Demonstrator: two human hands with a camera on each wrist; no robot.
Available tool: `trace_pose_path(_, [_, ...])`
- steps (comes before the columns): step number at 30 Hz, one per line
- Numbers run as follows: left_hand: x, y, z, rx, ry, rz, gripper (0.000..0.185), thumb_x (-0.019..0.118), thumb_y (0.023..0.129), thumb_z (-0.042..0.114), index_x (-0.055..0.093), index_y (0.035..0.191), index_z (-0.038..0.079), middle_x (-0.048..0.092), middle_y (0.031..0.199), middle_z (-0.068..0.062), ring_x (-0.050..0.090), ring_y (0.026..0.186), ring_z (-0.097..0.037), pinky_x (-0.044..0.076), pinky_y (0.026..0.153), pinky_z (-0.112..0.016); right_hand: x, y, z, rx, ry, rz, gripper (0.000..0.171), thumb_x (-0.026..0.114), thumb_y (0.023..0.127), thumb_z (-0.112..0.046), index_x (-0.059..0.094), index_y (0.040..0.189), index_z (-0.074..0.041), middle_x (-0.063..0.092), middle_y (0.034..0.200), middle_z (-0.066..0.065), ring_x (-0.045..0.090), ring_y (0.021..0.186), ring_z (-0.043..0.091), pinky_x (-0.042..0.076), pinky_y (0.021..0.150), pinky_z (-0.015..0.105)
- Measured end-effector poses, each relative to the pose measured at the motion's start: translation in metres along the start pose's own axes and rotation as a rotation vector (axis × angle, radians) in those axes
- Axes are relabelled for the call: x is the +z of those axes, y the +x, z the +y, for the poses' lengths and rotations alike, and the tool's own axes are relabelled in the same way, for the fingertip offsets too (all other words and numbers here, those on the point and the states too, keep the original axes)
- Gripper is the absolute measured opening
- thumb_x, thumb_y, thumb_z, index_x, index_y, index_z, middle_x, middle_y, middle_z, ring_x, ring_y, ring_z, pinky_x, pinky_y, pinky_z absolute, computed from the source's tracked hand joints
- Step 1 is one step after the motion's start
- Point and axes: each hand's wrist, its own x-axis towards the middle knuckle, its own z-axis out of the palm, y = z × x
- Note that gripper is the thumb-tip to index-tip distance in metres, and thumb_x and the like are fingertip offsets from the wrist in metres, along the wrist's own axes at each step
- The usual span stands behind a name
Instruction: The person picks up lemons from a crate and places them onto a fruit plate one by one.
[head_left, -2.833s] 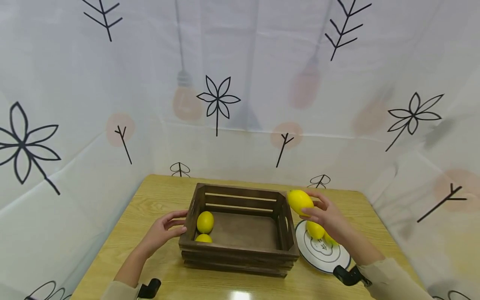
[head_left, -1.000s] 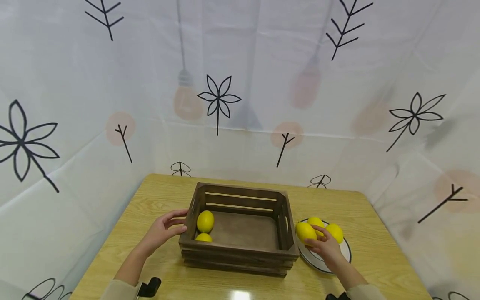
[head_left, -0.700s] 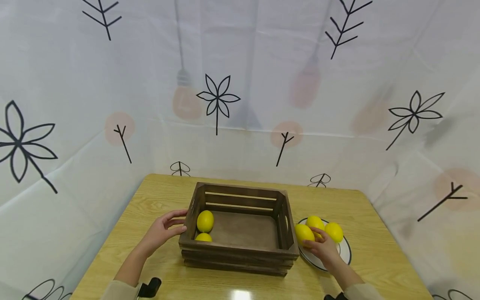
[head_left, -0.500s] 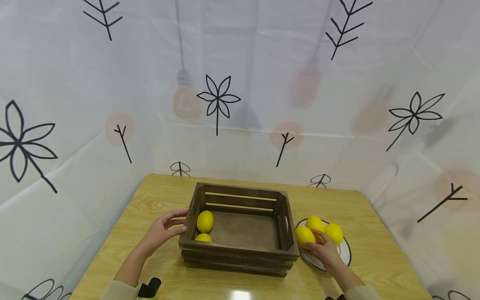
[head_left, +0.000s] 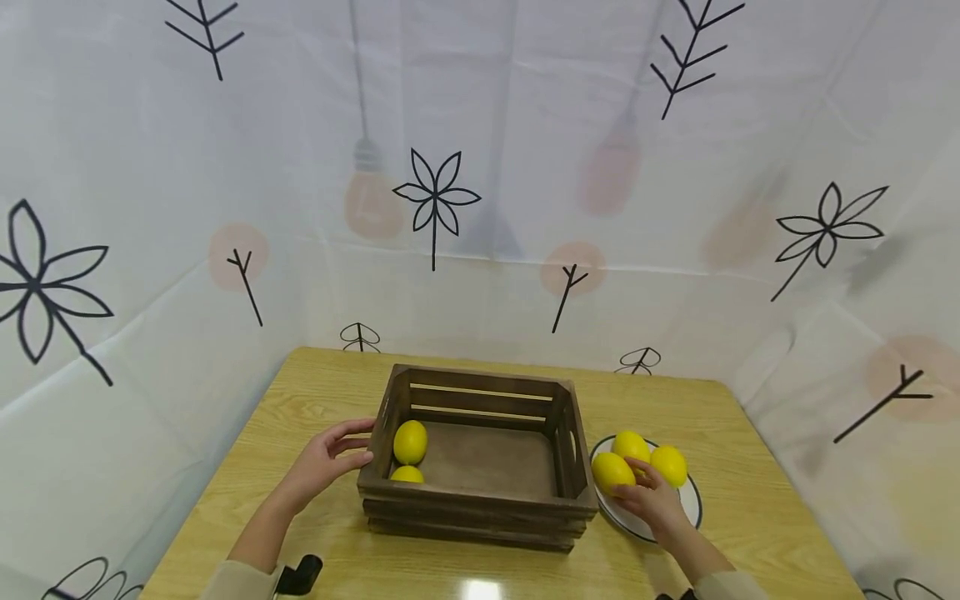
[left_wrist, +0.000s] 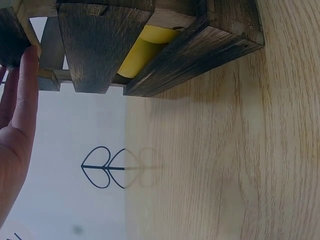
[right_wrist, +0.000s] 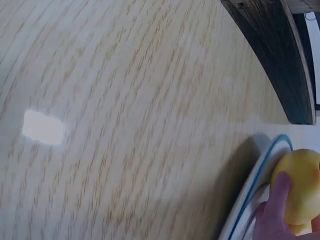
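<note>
A dark wooden crate (head_left: 480, 500) stands mid-table with two yellow lemons (head_left: 410, 442) at its left end. My left hand (head_left: 358, 442) rests straight-fingered against the crate's left end wall; in the left wrist view the fingers (left_wrist: 25, 90) lie flat on the slats (left_wrist: 100, 40), with a lemon (left_wrist: 145, 47) showing through. Right of the crate, a white plate (head_left: 686, 508) carries three lemons. My right hand (head_left: 639, 487) holds the nearest lemon (head_left: 611, 469), which sits on the plate. The right wrist view shows a finger (right_wrist: 277, 200) on that lemon (right_wrist: 300, 180) above the plate rim (right_wrist: 255, 185).
The light wooden table (head_left: 315, 392) is walled on three sides by a white printed cloth (head_left: 480, 208). The crate's right wall (right_wrist: 272, 55) stands close to the plate. Bare tabletop lies in front of the crate and behind the plate.
My right hand carried a lemon from above the crate's right corner down onto the plate and has stayed on it for the last second. The left hand and crate have not moved.
</note>
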Motion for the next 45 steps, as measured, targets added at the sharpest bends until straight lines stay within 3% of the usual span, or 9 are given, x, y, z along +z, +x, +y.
trace_pose_path(14, [-0.001,-0.002,-0.001,-0.017,0.002,0.015,0.052,0.066,0.088,0.019,0.047,0.135,0.006,0.043,0.137,-0.015,0.048,0.118,-0.030,0.047,0.088,-0.035,-0.023,-0.008,-0.016,-0.036,-0.068,0.024,0.065,0.061,0.088,-0.001,0.023,0.141,0.007,0.024,0.134,0.031,0.058,0.086,0.010,0.051,0.081,0.030])
trace_pose_path(22, [0.000,-0.002,-0.003,-0.009,0.014,0.014,0.053,0.066,0.088,0.020,0.047,0.135,0.005,0.045,0.135,-0.015,0.050,0.116,-0.026,0.048,0.087,-0.035,-0.027,-0.012,-0.030,-0.079,-0.042,0.005,0.065,0.060,0.088,0.000,0.023,0.141,0.006,0.022,0.135,0.030,0.060,0.084,0.008,0.050,0.083,0.030])
trace_pose_path(29, [0.000,-0.002,-0.004,0.007,0.014,0.018,0.053,0.066,0.088,0.019,0.047,0.135,0.004,0.045,0.135,-0.016,0.051,0.115,-0.026,0.048,0.087,-0.034,-0.028,-0.012,-0.049,-0.155,-0.009,-0.030,0.046,0.060,0.090,-0.002,0.041,0.131,-0.010,0.023,0.135,0.028,0.059,0.086,0.005,0.047,0.088,0.031])
trace_pose_path(37, [0.001,-0.002,-0.003,0.017,0.008,0.010,0.052,0.065,0.089,0.018,0.046,0.135,0.004,0.043,0.136,-0.018,0.047,0.118,-0.035,0.048,0.087,-0.035,-0.023,-0.013,-0.071,-0.211,-0.053,-0.040,0.060,0.060,0.091,-0.006,0.028,0.141,0.001,0.028,0.133,0.024,0.059,0.088,0.003,0.049,0.084,0.027])
trace_pose_path(45, [0.001,-0.002,-0.003,-0.003,0.008,0.020,0.053,0.066,0.088,0.019,0.047,0.135,0.006,0.045,0.136,-0.014,0.049,0.117,-0.027,0.048,0.088,-0.036,-0.016,-0.013,-0.086,-0.240,-0.071,-0.073,0.061,0.061,0.091,-0.011,0.028,0.142,-0.001,0.026,0.137,0.026,0.059,0.092,0.005,0.048,0.085,0.027])
